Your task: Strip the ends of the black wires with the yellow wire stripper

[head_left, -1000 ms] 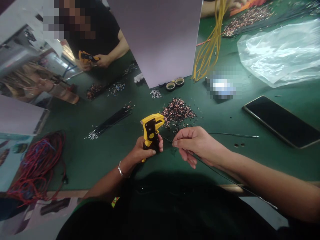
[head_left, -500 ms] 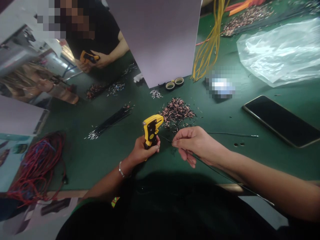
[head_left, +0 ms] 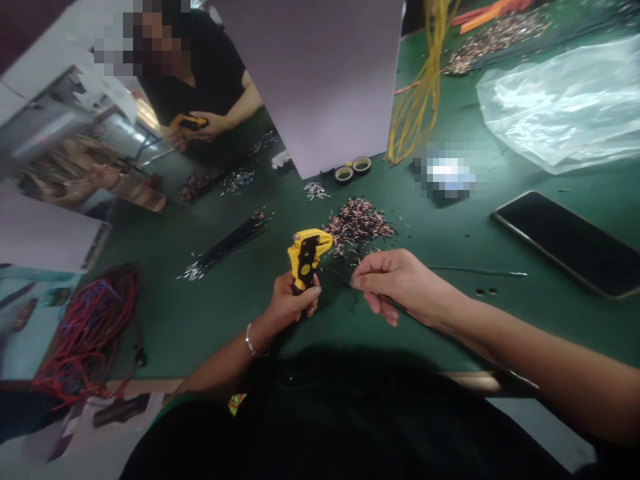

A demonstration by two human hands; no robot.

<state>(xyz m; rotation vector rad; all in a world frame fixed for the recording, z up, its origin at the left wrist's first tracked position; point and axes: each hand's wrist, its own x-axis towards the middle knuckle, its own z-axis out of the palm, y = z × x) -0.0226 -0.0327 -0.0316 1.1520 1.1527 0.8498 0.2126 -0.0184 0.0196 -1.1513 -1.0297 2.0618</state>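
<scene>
My left hand [head_left: 294,298] is wrapped round the handle of a yellow and black wire stripper [head_left: 306,257], its head pointing up and right. Just right of it, my right hand [head_left: 387,280] pinches a thin black wire [head_left: 517,379] between thumb and fingertips. The wire's short end points left toward the tool, apart from its jaws; the rest trails back under my right forearm. Behind the tool lies a heap of black and copper wire scraps [head_left: 361,225]. Another dark wire [head_left: 475,270] with a bare tip lies beyond my right wrist.
A bundle of black wires [head_left: 227,243] lies left; red cables [head_left: 90,333] pile at the table's left edge. Two tape rolls [head_left: 353,169] and small metal terminals [head_left: 316,191] sit by a grey panel [head_left: 325,87]. A phone [head_left: 575,240] lies right. A co-worker [head_left: 210,73] holds a similar tool.
The wire stripper's jaws have closed up and its head has turned slightly. My right hand keeps its pinch on the wire. The whole view has shifted a little.
</scene>
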